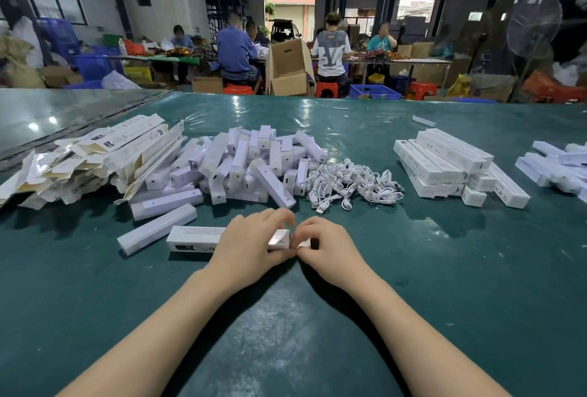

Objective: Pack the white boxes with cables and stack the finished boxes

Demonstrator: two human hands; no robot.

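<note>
Here the long white box [197, 237] lies flat on the counter [444, 269]; the left grip [251, 244] curls round its right end to steady it, while the right grip [327, 244] pinches the end flap [305, 242], apparently tucking it shut.

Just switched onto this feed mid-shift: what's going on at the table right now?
A person seems to be closing a long white cardboard box on the dark green table: the left hand holds its end, the right hand pinches the flap there. Behind lie loose white boxes, a heap of white coiled cables, and stacked finished boxes at right.
</note>
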